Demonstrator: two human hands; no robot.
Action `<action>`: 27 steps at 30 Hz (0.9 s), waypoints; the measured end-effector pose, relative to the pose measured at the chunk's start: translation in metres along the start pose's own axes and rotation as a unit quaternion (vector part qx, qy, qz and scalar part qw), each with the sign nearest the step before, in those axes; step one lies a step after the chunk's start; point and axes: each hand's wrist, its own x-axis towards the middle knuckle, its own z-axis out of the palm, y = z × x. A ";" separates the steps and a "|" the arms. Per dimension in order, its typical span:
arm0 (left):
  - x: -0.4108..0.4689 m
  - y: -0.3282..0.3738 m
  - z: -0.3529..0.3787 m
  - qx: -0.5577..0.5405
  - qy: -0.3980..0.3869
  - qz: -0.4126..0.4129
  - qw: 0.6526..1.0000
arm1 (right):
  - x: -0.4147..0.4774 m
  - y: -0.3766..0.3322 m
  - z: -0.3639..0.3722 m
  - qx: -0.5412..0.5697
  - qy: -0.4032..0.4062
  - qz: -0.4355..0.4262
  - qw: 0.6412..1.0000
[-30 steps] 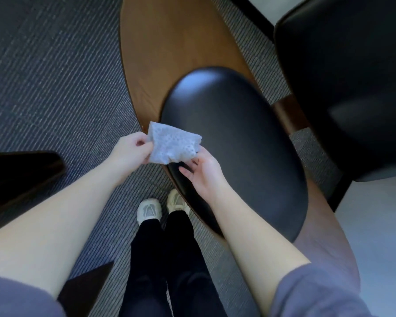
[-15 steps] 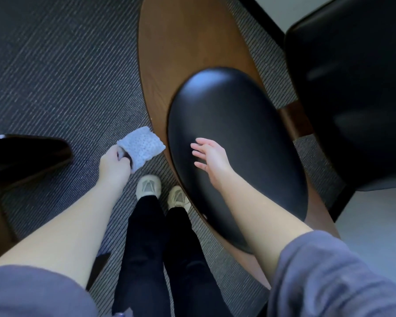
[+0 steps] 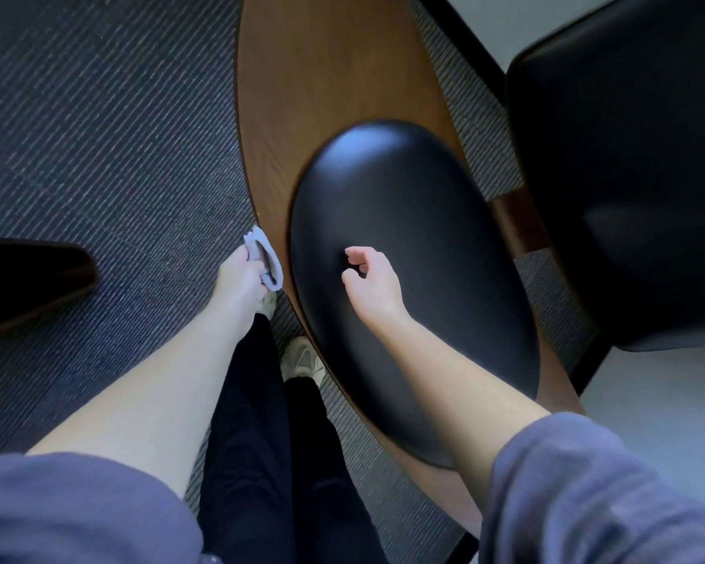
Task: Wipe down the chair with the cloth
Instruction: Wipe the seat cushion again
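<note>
Bunched between the curled fingers and thumb of the left hand [image 3: 240, 280] is the cloth [image 3: 266, 260], a pale grey wad that sticks out past the knuckles toward the chair [image 3: 326, 87]. That hand hangs low over the striped grey carpet [image 3: 98, 136], and the cloth lies just beside the rim of the chair's brown wooden shell, at the near left side. The right hand [image 3: 373, 284] holds nothing: its fingers are loosely curled, the thumb set a little apart from the forefinger, and it lies over the near left part of the black cushion [image 3: 416, 205] that pads the wooden shell. It looks to hover close above the cushion rather than press on it, though seen from straight overhead that is hard to judge. Both forearms are bare, with grey-blue sleeves [image 3: 587, 502] ending near the elbows. Between the arms, black trousers [image 3: 261, 441] run down to pale shoes [image 3: 300, 360] on the carpet, close against the chair's near edge; one shoe is partly hidden behind the left hand. A second chair [image 3: 627, 177] with black upholstery stands to the right, well apart from both hands, beside a pale floor [image 3: 668, 421]. At the far left a dark glossy object [image 3: 29, 278] juts in over the carpet.
</note>
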 end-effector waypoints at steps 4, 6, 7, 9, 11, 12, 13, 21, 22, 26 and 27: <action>0.008 -0.002 0.006 -0.116 0.011 -0.027 0.993 | 0.006 0.000 0.002 0.000 0.014 -0.003 1.000; 0.015 -0.008 0.006 -0.108 0.015 -0.020 0.994 | 0.010 0.000 0.004 0.003 0.023 -0.001 1.000; 0.018 -0.008 0.009 -0.096 0.029 -0.018 0.995 | 0.012 -0.001 0.004 0.002 0.026 -0.001 1.000; 0.020 -0.006 0.016 -0.095 0.054 -0.051 0.993 | 0.015 -0.002 0.005 -0.009 0.034 -0.007 0.999; 0.022 -0.008 0.024 -0.066 0.060 -0.040 0.995 | 0.018 -0.005 0.007 -0.041 0.052 -0.024 0.998; 0.023 -0.010 0.025 -0.047 0.059 -0.037 0.997 | 0.018 -0.006 0.009 -0.061 0.065 -0.034 0.995; 0.023 -0.010 0.026 -0.035 0.062 -0.033 0.997 | 0.019 -0.009 0.010 -0.074 0.079 -0.043 0.993; 0.035 0.069 0.034 0.029 0.117 0.088 0.989 | 0.027 -0.034 0.014 -0.044 0.094 -0.029 0.994; 0.035 0.081 0.034 0.051 0.119 0.114 0.985 | 0.029 -0.038 0.014 -0.040 0.093 -0.026 0.994; 0.036 0.132 0.040 0.131 0.130 0.196 0.963 | 0.036 -0.051 0.008 -0.027 0.083 -0.007 0.996; 0.037 0.146 0.042 0.139 0.127 0.215 0.958 | 0.037 -0.054 0.006 -0.025 0.080 -0.005 0.996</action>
